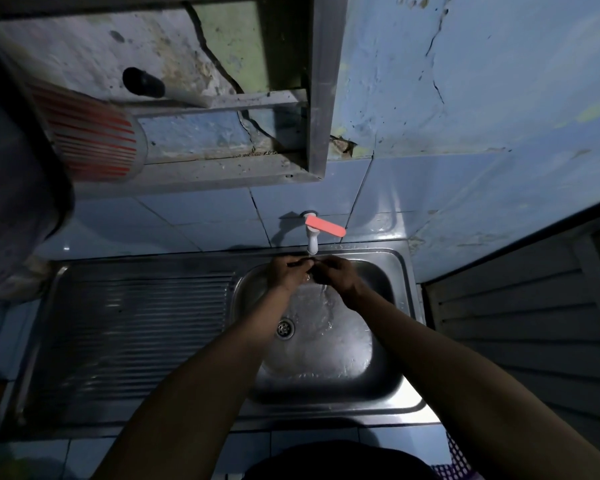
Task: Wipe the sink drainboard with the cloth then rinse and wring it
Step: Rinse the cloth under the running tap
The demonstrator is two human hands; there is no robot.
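A small home kitchen is indicated: a steel sink [388,271] w/ ribbed drainboard [136,323] is set into a tiled counter, a plastic wall tap [311,237] w/ pink lever is fitted above, and cracked blue-painted walls [482,98] are seen behind.

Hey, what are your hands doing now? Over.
Both hands under tap, water running. Dark cloth seems pinched between them. Nothing in the way.

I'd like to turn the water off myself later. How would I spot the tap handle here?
Find the stainless steel sink basin on the right of the ribbed steel drainboard. On the blue tiled wall just behind it sits a small white plastic tap. Its flat coral-pink lever handle points right, the only bright colour there.
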